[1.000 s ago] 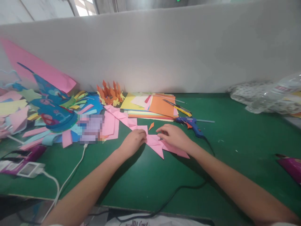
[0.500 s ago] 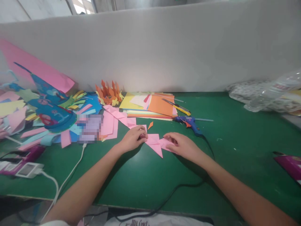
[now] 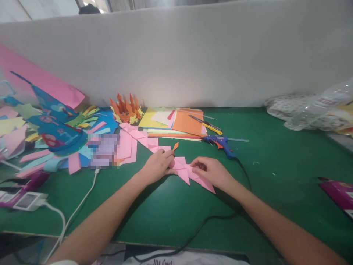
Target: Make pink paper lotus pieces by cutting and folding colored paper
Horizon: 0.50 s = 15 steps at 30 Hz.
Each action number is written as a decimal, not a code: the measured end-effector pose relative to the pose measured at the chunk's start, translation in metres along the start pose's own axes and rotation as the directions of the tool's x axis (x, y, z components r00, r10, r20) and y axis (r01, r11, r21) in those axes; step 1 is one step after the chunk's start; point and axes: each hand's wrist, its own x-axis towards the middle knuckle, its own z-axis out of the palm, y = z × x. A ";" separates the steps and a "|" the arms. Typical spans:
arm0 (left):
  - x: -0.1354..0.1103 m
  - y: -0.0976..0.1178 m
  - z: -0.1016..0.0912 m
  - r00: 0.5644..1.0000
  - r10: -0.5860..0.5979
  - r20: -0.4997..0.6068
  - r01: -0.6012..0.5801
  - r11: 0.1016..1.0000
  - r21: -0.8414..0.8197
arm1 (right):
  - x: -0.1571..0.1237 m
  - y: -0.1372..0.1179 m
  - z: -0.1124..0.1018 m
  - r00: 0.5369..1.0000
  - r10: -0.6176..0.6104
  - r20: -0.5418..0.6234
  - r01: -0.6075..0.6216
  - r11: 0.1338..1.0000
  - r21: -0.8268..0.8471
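A strip of pink folded paper (image 3: 182, 169) lies between my hands on the green table, its pointed tips toward me. My left hand (image 3: 159, 165) is closed on its left part, thumb along the near edge and fingers on top. My right hand (image 3: 213, 171) pinches the right part near the upper edge, fingers curled. A pink point sticks out below that hand. Beyond my left hand, a row of similar pink folded pieces (image 3: 140, 136) runs to the upper left; my fingers hide whether it joins. A small orange paper diamond (image 3: 175, 146) lies by my left fingertips.
A blue glue gun (image 3: 227, 149) and a yellow cutter (image 3: 212, 127) lie beyond my right hand, by stacked coloured paper (image 3: 189, 123). The gun's black cord (image 3: 204, 222) crosses toward me. An orange paper crown (image 3: 127, 109) and a blue cone hat (image 3: 62, 134) stand left.
The right pink piece now shows a long point toward the lower right, below my right hand. My left thumb has moved down along the paper's near edge. The view has shifted slightly.
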 end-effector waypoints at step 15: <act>0.003 0.014 -0.002 0.989 -0.145 0.038 0.140 0.984 0.114 | -0.004 -0.001 0.000 0.998 0.018 0.064 -0.023 0.997 0.080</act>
